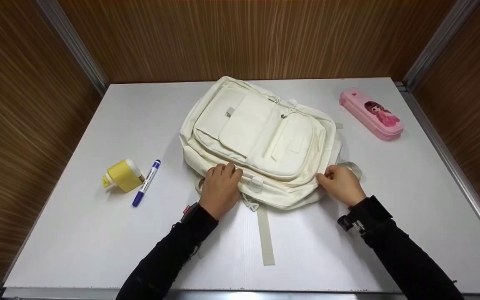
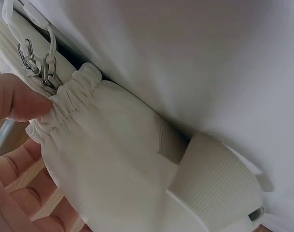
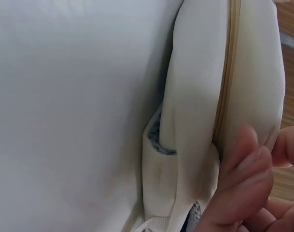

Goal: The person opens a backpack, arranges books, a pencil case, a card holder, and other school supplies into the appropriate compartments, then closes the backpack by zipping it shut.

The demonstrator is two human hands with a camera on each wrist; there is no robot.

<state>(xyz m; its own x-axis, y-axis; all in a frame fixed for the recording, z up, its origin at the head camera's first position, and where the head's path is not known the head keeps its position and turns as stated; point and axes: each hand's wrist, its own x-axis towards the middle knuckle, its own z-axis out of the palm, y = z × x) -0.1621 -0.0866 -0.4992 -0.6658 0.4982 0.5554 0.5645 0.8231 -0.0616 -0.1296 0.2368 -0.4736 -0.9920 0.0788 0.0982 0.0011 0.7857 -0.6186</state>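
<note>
A cream backpack lies at an angle on the white table, its front pockets facing up. My left hand grips its near side, left of a white buckle. The left wrist view shows that thumb against the gathered rim of a side pocket, with metal zipper pulls close by. At the near right corner my right hand pinches the bag's edge. In the right wrist view, its fingers hold fabric beside a tan zipper. Inside the bag is hidden.
Left of the backpack lie a yellow bottle with a white end and a blue-capped marker. A pink pencil case with a doll picture lies at the back right. Wood-grain panels enclose the table's back and sides.
</note>
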